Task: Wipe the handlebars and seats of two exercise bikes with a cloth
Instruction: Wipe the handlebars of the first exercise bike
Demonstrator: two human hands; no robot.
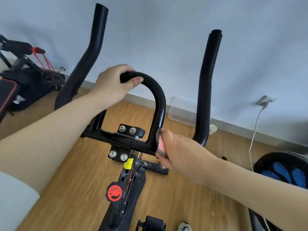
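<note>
Centre of frame: exercise bike handlebars (159, 100), black, seen from above. The centre loop rises from a crossbar, and two long horn grips stand at upper left and upper right.

Left hand (113, 85): at the top of the loop, left of its crown. Fingers are curled over the bar with the thumb pressed on the near side, a full grip.

Right hand (178, 149): centre right, at the foot of the loop's right leg where it joins the crossbar. Fingers are closed round a bunched cloth (160, 144), striped pink and dark, which touches the tube.

Below the crossbar: stem clamp (124, 142) with four silver bolts, then a yellow label (128, 164) and a red knob (114, 192) on the frame.

Upper left: a second black machine (25, 74) with red straps.

Right side: wall socket (266, 101) with a white cable (254, 134), and a clear plastic box (181, 110) against the skirting.

Lower right edge: a black item with blue pads (283, 172).

Floor (75, 172): wood planks.
</note>
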